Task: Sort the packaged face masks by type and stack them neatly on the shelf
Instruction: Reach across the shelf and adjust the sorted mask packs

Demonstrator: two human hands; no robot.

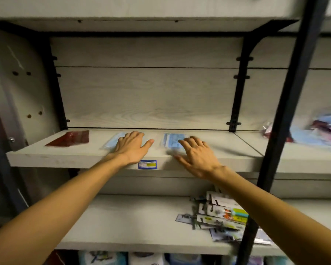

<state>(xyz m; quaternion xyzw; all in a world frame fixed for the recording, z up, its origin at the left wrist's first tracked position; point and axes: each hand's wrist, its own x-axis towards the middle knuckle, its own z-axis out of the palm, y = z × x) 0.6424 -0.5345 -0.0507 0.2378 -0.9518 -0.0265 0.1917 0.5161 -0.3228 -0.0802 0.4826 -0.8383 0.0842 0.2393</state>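
1. Head view: left hand (132, 148) lies flat, fingers straight and together, thumb out to the right, pressing on a light blue mask pack (111, 143). It grips nothing.
2. Right hand (196, 155) is spread, fingers apart and a little bent, tips on the near edge of a second blue pack (170, 141) with printed film. It is blurred; I cannot tell whether it presses or only touches.
3. Both packs lie flat on the middle shelf (84, 157), side by side but apart, a bare strip between them. A red pack (70, 138) lies well to the left, alone.
4. Judgement: the step is squaring and settling the two blue packs. To do it well, keep palms flat, slide rather than lift, and bring the near edges parallel to the shelf lip above the price label (147, 164).
5. The packs look thin and slick; likely to skate or buckle under uneven pressure, so push from the middle.
6. Check type before merging: the right pack shows print, the left looks plain. If they differ, keep the gap.
7. A loose heap of packs (317, 131) waits in the right bay, past the black post (294, 92). Carded goods (224, 213) sit on the shelf below.
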